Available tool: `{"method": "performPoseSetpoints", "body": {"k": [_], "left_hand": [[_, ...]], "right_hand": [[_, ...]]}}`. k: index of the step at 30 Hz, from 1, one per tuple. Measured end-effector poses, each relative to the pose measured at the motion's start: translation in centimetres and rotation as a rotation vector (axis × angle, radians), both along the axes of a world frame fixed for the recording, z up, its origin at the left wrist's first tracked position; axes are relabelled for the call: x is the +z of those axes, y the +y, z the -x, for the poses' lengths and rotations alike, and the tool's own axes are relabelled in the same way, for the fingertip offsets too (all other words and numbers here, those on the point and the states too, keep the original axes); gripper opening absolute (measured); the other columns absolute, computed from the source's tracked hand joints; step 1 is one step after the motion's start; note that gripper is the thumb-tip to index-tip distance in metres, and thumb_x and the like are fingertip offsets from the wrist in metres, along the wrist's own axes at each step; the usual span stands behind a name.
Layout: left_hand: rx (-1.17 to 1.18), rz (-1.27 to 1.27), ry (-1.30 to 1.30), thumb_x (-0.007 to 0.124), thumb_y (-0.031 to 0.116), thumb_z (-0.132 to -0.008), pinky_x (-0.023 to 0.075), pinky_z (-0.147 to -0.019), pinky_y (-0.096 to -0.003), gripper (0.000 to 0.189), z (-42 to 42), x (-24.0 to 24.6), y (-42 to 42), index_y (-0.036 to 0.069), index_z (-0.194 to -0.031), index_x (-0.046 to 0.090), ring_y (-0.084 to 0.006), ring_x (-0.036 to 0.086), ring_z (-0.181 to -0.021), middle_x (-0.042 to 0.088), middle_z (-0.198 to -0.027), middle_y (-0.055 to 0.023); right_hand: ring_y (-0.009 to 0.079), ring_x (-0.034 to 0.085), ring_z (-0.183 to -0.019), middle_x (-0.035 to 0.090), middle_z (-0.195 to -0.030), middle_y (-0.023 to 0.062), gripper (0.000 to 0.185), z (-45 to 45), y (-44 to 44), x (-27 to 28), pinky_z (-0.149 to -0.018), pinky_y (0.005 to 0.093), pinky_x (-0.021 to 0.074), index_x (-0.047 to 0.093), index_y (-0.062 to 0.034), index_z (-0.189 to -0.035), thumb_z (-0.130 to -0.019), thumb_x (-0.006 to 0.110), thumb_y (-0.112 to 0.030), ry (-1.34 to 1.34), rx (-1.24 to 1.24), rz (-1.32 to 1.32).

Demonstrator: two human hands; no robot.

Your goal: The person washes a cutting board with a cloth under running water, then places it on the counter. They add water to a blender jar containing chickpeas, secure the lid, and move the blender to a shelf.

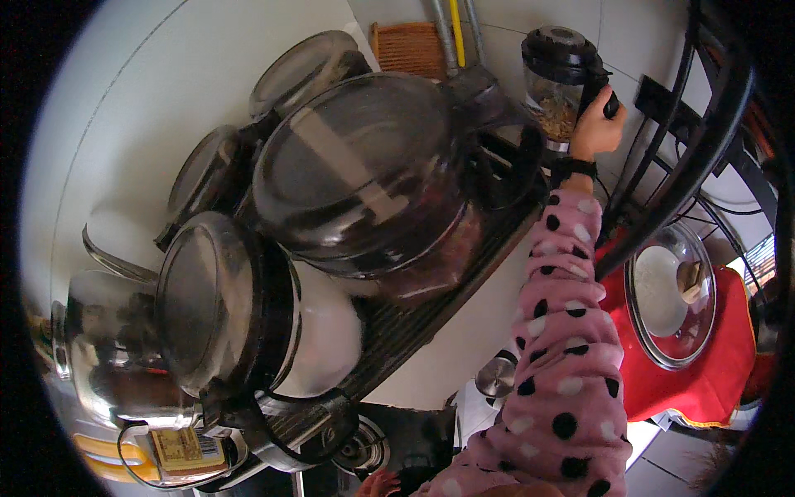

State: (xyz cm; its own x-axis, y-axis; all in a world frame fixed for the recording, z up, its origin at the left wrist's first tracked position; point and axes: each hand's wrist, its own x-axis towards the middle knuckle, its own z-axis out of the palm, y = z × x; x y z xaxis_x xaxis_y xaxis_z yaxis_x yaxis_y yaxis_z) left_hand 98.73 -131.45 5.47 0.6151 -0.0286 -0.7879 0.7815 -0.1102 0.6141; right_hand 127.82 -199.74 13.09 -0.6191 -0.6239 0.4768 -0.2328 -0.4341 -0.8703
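My right hand (599,127), at the end of a pink sleeve with black and white dots, grips the black handle of a blender jar (549,102) at the upper right. The jar is clear with a black lid and holds brownish pieces. At the bottom edge my left hand (377,483) shows only in part, low before a gas stove (428,435); whether it holds anything is hidden. Between them, a large dark pan with a glassy sheen (360,168) rests upside down on a dark slatted shelf (416,323).
Smaller pans (205,304) and a shiny steel pot (118,348) crowd the shelf's left part. Black metal tubing (714,136) rises on the right, above a glass lid (671,298) on a red cloth (714,385). A coil of brown cord (407,50) stands behind.
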Motion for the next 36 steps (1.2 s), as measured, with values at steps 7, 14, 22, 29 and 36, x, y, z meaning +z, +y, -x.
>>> {"method": "performPoseSetpoints", "body": {"k": [7,14,22,29,36], "left_hand": [[-0.055,0.003,-0.016,0.063,0.033,-0.089,0.0479,-0.071,-0.0483,0.037,-0.5,0.1,-0.1,0.012,-0.119,0.058,-0.0256,0.061,-0.085,0.064,-0.101,-0.0119],[-0.229,-0.018,-0.094,0.064,0.032,-0.088,0.0479,-0.070,-0.0490,0.036,-1.6,2.8,-2.1,0.012,-0.118,0.058,-0.0257,0.061,-0.083,0.064,-0.100,-0.0123],[-0.708,0.204,-0.492,0.062,0.008,-0.088,0.0489,-0.081,-0.0260,0.031,-3.0,5.4,-8.9,-0.002,-0.117,0.057,-0.0164,0.063,-0.092,0.066,-0.104,-0.0108],[-1.048,0.405,-0.775,0.063,0.019,-0.089,0.0488,-0.067,-0.0246,0.028,-3.0,6.1,-17.1,0.005,-0.114,0.061,-0.0126,0.061,-0.078,0.066,-0.093,-0.0072],[-0.919,0.415,-0.643,0.057,0.026,-0.094,0.0477,-0.068,-0.0219,0.030,-7.6,4.0,-29.0,0.002,-0.111,0.062,-0.0071,0.059,-0.082,0.067,-0.093,-0.0029]], "right_hand": [[0.0350,0.063,-0.061,0.066,-0.066,0.0134,0.051,1.3,-1.8,0.1,-0.056,0.0455,0.0470,0.071,-0.0081,-0.081,-0.084,0.056,-0.056,-0.115,0.025,0.046],[0.0434,0.043,-0.116,0.045,-0.127,0.0272,0.058,1.2,2.4,-1.0,-0.093,0.0504,0.0370,0.043,0.0069,-0.124,-0.090,0.056,-0.039,0.017,-0.073,0.089],[0.0256,0.067,-0.070,0.069,-0.084,0.0173,0.016,21.0,30.9,-6.3,-0.068,0.0334,0.0533,0.065,0.0040,-0.087,-0.087,0.061,-0.012,0.089,1.362,0.273],[0.0284,0.058,-0.107,0.061,-0.112,0.0177,0.040,29.9,12.5,5.2,-0.093,0.0400,0.0463,0.054,0.0046,-0.119,-0.091,0.052,-0.024,-0.370,1.074,-0.033],[0.0212,0.060,-0.098,0.065,-0.102,0.0141,0.056,16.6,-2.4,9.6,-0.080,0.0317,0.0464,0.057,0.0034,-0.119,-0.077,0.071,-0.031,0.946,1.161,-0.228]]}}
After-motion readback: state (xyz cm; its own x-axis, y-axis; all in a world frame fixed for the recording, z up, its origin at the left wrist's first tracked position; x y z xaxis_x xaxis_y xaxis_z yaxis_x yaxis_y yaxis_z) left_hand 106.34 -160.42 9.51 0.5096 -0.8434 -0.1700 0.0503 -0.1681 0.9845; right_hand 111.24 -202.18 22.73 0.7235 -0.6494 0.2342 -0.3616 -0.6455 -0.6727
